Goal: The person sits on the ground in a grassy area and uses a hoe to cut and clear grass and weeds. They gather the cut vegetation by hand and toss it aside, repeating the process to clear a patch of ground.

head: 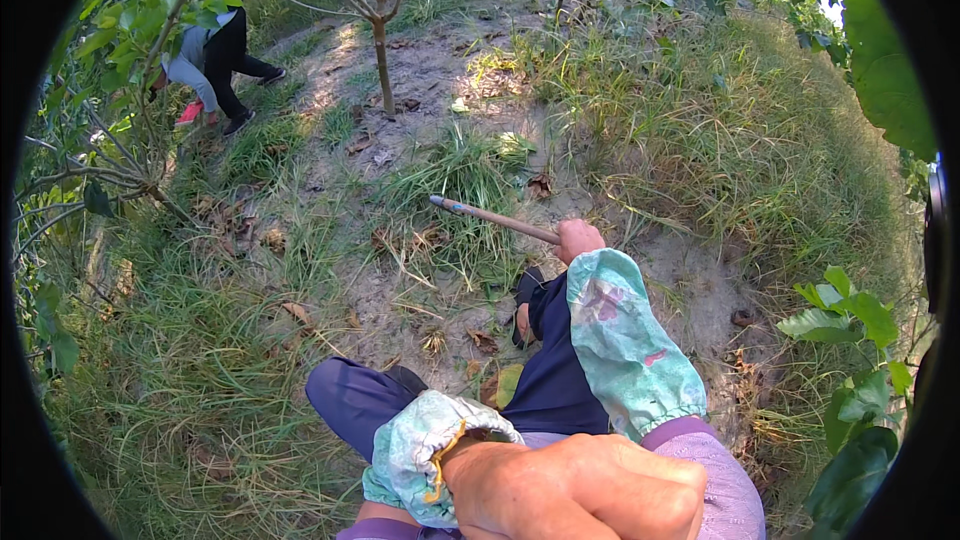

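Note:
My right hand (579, 240) is closed around a worn wooden tool handle (499, 218). The handle points left over a clump of cut or flattened long grass (457, 176), and its far end is greyish. Whatever lies on the other side of the fist is hidden, so the kind of tool cannot be told. Close to the camera, my left hand (577, 484) is bent across my chest. Its fingers curl downward out of sight, and whether they hold anything is hidden. Green patterned oversleeves (626, 330) cover both forearms. My knees, in dark blue trousers (551, 367), are bent low over the ground.
A slim pruned tree (382, 64) stands ahead. At upper left another person (217, 52) bends down with a red thing (190, 112) at the hand. Leafy branches (154, 187) reach in from the left, and broad leaves (855, 322) from the right. Tall grass (750, 127) covers the right slope.

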Tool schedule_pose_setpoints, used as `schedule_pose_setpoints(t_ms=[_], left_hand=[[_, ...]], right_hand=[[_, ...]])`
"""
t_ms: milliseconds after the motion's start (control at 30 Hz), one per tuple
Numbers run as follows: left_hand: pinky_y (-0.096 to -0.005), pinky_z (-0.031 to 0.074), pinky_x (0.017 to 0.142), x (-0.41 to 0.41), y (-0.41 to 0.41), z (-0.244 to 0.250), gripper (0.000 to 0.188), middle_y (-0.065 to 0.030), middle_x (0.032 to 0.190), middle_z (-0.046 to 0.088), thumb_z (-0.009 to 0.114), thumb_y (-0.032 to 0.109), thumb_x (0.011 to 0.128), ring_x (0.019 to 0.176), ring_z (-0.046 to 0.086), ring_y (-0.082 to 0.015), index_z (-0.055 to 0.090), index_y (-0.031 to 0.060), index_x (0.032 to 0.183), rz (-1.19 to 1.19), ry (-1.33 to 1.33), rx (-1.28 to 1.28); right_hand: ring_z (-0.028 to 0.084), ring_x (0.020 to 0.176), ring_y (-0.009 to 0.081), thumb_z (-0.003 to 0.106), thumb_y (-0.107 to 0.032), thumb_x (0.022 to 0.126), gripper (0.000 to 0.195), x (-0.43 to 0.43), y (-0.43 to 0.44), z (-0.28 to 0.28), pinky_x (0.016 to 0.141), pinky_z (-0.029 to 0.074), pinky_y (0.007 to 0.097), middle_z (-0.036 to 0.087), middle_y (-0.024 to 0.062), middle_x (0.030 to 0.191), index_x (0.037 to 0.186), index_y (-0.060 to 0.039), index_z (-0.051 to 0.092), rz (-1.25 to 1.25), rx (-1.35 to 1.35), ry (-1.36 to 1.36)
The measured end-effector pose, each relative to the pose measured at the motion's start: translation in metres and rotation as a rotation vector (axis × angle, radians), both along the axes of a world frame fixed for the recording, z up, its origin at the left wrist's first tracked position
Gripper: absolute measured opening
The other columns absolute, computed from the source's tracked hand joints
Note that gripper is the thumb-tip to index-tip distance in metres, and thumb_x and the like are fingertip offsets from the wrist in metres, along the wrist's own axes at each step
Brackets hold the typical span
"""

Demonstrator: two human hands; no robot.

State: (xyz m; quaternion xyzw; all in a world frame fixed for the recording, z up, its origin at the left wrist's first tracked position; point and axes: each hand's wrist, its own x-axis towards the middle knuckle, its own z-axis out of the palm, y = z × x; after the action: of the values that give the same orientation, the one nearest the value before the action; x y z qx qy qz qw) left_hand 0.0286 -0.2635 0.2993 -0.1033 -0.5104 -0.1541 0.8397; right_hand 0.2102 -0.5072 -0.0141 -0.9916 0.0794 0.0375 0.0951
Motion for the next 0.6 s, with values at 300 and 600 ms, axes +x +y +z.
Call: schedule_pose_setpoints(t_ms=[300, 600], left_hand=[[-0.0317, 0.046, 0.057, -0.005, -0.022, -0.002, 0.053, -0.0125, 0.078, 0.063, 0.062, 0.049, 0.094, 0.065, 0.057, -0.0229, 0.066, -0.0019, 0.079, 0.034, 0.085, -0.067], [-0.031, 0.049, 0.058, -0.01, -0.04, -0.014, 0.043, -0.0167, 0.082, 0.064, 0.065, 0.035, 0.096, 0.067, 0.058, -0.0235, 0.067, -0.0055, 0.082, -0.097, 0.075, 0.124]], right_hand=[[0.07, 0.089, 0.0375, 0.075, -0.015, 0.073, 0.022, 0.003, -0.006, -0.007, 0.08, 0.058, 0.0457, 0.071, 0.0199, 0.091, 0.092, -0.0047, 0.073, -0.042, -0.018, 0.041], [0.071, 0.087, 0.035, 0.074, -0.014, 0.073, 0.02, 0.003, -0.005, -0.003, 0.077, 0.059, 0.0445, 0.072, 0.0169, 0.091, 0.092, -0.0066, 0.075, -0.035, -0.018, -0.027]])
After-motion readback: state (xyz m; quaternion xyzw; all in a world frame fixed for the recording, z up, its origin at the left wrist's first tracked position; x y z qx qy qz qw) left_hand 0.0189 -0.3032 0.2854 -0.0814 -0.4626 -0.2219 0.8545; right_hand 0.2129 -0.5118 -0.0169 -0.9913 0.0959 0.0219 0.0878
